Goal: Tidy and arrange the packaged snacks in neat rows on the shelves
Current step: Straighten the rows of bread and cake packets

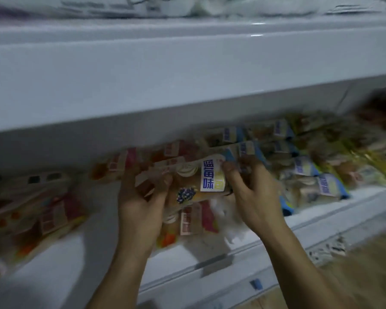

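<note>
Both my hands hold one blueberry snack packet (196,184), clear film with a white and blue label, just above the white shelf (80,262). My left hand (140,204) grips its left end, thumb on top. My right hand (247,192) pinches its right end by the blue edge. Under it lies a pink-labelled packet (192,219). More pink packets (129,161) lie behind and to the left, and blue-labelled packets (303,166) sit in rows to the right. The picture is blurred by motion.
A deep white shelf board (187,70) overhangs the packets close above. Loose pink and orange packets (38,210) lie at the left. Yellow packets (366,157) fill the far right. A price-tag holder (214,264) sits on the shelf's front rail, with wooden floor (354,270) below right.
</note>
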Demonstrator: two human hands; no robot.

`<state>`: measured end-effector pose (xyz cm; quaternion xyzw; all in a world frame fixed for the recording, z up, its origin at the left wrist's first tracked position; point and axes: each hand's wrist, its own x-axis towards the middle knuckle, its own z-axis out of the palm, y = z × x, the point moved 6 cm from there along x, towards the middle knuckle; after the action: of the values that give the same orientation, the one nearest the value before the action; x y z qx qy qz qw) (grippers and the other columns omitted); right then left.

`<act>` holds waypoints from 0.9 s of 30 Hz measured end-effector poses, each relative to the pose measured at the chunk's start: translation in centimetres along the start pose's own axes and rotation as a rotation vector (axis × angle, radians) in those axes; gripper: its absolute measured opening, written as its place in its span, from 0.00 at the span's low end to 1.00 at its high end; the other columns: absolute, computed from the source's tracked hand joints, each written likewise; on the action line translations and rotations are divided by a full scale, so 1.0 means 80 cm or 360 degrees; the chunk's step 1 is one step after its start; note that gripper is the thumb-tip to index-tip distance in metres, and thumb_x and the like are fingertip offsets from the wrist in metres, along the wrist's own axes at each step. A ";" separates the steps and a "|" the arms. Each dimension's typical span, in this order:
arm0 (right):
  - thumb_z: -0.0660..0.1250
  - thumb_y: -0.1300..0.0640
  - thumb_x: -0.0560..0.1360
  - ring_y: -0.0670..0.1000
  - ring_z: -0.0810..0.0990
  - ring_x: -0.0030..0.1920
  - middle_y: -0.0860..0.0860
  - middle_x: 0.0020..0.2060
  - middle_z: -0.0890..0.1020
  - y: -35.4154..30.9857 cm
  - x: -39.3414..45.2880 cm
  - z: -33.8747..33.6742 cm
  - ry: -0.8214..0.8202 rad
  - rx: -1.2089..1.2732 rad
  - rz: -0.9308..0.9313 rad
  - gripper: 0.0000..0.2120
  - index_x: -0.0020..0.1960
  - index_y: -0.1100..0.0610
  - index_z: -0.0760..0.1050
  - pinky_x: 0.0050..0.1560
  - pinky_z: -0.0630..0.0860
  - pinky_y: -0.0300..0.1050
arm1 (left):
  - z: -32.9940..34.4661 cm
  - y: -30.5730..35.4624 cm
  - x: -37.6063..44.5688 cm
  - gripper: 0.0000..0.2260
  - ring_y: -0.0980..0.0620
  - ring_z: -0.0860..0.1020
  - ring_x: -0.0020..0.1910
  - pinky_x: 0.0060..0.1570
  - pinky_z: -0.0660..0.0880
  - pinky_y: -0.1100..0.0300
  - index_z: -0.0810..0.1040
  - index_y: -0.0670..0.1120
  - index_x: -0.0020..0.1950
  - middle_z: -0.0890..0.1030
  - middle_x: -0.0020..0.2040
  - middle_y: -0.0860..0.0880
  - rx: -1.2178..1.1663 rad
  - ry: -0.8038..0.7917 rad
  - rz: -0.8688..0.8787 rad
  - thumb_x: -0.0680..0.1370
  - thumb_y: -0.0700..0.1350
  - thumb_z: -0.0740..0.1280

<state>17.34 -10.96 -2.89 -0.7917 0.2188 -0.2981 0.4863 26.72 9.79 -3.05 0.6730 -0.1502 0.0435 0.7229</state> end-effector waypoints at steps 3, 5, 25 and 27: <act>0.64 0.34 0.76 0.50 0.83 0.34 0.51 0.36 0.84 0.024 -0.001 -0.068 0.0189 -0.0007 0.0060 0.17 0.53 0.46 0.71 0.34 0.80 0.59 | 0.071 0.005 -0.015 0.17 0.57 0.83 0.52 0.52 0.80 0.60 0.74 0.60 0.61 0.84 0.53 0.55 0.0042 -0.0088 0.0049 0.77 0.47 0.74; 0.64 0.31 0.75 0.51 0.83 0.37 0.51 0.37 0.84 0.041 0.004 -0.109 0.0281 -0.0045 0.0054 0.19 0.50 0.47 0.72 0.36 0.79 0.58 | 0.117 0.004 -0.025 0.10 0.62 0.83 0.49 0.47 0.78 0.68 0.74 0.56 0.56 0.84 0.47 0.64 0.0104 -0.0157 0.0014 0.79 0.46 0.72; 0.71 0.53 0.79 0.47 0.82 0.49 0.47 0.51 0.85 0.206 0.265 -0.234 -0.0274 -0.0425 0.0099 0.09 0.58 0.53 0.83 0.43 0.74 0.37 | 0.402 -0.070 0.055 0.33 0.37 0.74 0.66 0.61 0.70 0.32 0.62 0.50 0.72 0.76 0.68 0.45 0.1883 -0.0468 -0.0012 0.71 0.63 0.64; 0.70 0.52 0.79 0.47 0.81 0.50 0.48 0.54 0.85 0.214 0.273 -0.229 -0.0323 -0.0520 0.0126 0.11 0.60 0.53 0.82 0.42 0.71 0.35 | 0.408 -0.072 0.052 0.37 0.36 0.68 0.71 0.67 0.65 0.30 0.52 0.50 0.77 0.71 0.73 0.43 0.1969 -0.0462 0.0012 0.75 0.60 0.66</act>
<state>19.69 -43.93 -6.25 -0.8769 0.2450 -0.1579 0.3822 27.05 -23.46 -5.86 0.9647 -0.1961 0.0332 0.1725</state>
